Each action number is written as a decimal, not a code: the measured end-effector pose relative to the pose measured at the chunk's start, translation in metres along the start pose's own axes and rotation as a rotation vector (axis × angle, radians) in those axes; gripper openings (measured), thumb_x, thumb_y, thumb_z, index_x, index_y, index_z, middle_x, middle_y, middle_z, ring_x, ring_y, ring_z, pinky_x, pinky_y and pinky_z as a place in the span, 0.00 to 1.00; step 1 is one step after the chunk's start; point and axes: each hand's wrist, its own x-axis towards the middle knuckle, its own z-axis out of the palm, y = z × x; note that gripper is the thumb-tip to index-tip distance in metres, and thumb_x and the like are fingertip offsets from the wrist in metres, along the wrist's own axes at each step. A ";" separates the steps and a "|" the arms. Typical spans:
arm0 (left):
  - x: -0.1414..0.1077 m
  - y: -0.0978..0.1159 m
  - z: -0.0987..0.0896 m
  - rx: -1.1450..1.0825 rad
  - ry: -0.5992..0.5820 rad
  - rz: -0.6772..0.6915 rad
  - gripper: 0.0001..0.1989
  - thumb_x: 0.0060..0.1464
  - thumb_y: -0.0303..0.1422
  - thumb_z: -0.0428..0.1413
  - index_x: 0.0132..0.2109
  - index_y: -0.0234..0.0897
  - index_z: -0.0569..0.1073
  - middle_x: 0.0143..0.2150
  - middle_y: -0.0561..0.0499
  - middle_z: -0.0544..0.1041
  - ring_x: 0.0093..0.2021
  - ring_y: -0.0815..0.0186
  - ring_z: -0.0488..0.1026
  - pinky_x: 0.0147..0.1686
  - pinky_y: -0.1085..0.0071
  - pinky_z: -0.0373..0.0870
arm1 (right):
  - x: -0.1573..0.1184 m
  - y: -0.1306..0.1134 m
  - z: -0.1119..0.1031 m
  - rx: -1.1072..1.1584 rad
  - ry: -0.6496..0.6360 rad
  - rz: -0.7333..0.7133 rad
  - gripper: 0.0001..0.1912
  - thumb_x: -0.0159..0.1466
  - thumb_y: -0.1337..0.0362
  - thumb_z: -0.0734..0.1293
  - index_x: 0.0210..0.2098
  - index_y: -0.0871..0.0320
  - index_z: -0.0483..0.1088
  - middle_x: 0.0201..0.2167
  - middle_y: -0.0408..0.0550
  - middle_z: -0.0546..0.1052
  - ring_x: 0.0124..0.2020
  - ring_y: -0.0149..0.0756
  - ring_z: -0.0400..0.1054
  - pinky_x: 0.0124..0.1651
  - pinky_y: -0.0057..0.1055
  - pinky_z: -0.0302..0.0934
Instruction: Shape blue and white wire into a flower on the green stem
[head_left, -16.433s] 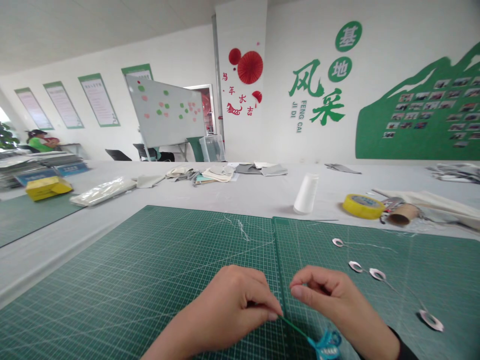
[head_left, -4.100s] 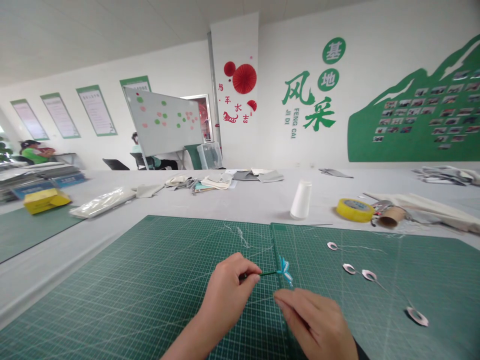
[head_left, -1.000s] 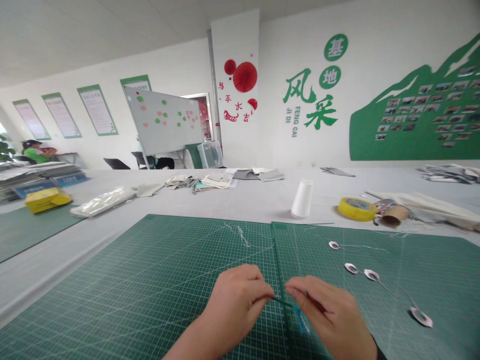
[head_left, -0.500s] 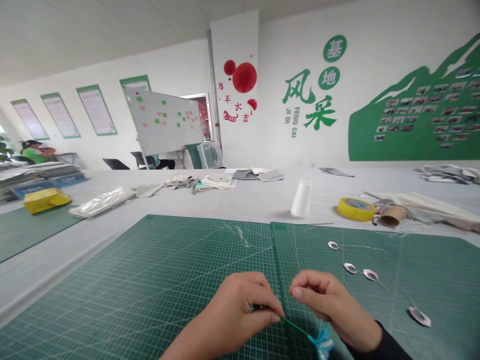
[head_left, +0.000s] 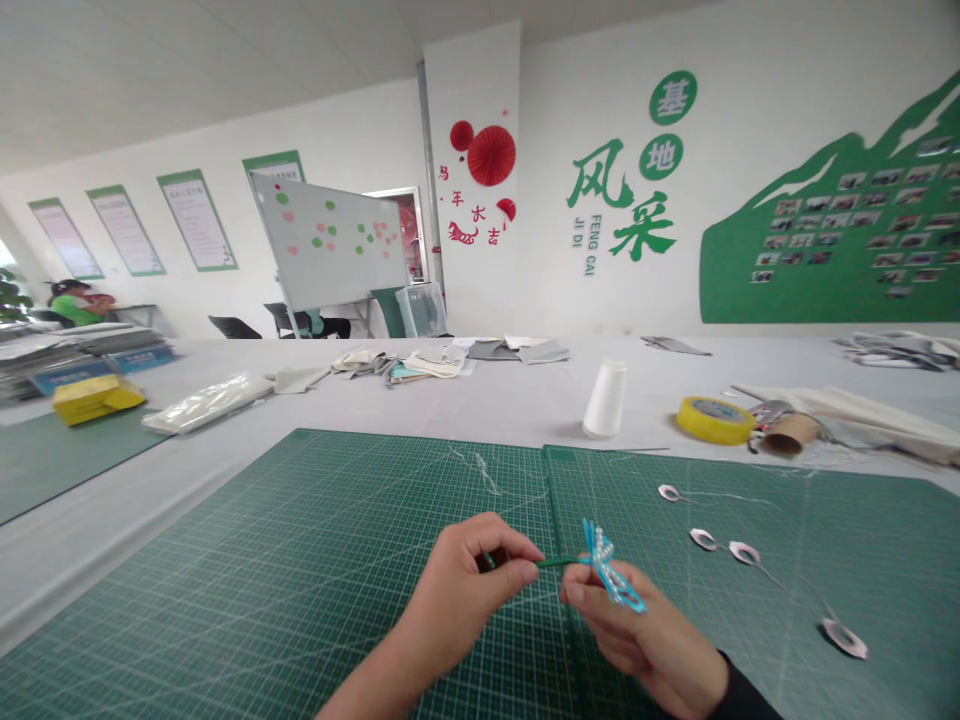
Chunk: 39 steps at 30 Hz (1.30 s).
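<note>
Here we are over the green cutting mat (head_left: 300,560), and the left hand (head_left: 457,600) is pinching a green stem (head_left: 559,562) tight, right above the mat's centre seam, with a blue beaded dragonfly (head_left: 609,565) at its tip. The right hand (head_left: 637,640) curls up against the beads, gripping or not, can't tell! Right of the hands, 4 silver wire loops (head_left: 703,540) lie on the mat; beyond it, a white thread cone (head_left: 604,400) and a yellow tape roll (head_left: 715,420) sit on the tabletop (head_left: 480,420), a whiteboard (head_left: 330,240) farther off.

Green wall lettering (head_left: 622,190): 基地风采, "JI DI FENG CAI". Red wall characters (head_left: 472,207): 马年大吉.
</note>
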 end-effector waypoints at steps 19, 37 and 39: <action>0.004 -0.006 0.000 0.102 0.077 -0.041 0.07 0.50 0.26 0.57 0.34 0.38 0.80 0.29 0.51 0.74 0.32 0.65 0.69 0.34 0.69 0.64 | -0.013 0.004 0.018 -0.729 0.101 -0.472 0.12 0.63 0.59 0.61 0.28 0.56 0.73 0.23 0.42 0.71 0.24 0.33 0.62 0.29 0.28 0.53; 0.007 -0.013 -0.009 0.021 0.052 -0.031 0.05 0.51 0.28 0.58 0.34 0.38 0.80 0.29 0.52 0.72 0.31 0.66 0.66 0.33 0.70 0.61 | -0.007 0.009 0.004 -1.018 0.221 -0.571 0.17 0.68 0.58 0.53 0.30 0.55 0.68 0.22 0.40 0.71 0.24 0.32 0.67 0.29 0.26 0.58; 0.007 -0.011 -0.013 -0.011 0.043 -0.006 0.05 0.51 0.29 0.58 0.34 0.38 0.80 0.29 0.52 0.71 0.31 0.67 0.66 0.32 0.71 0.60 | -0.002 0.007 -0.008 -1.014 0.281 -0.544 0.17 0.68 0.57 0.53 0.29 0.55 0.67 0.22 0.41 0.71 0.24 0.32 0.67 0.29 0.26 0.59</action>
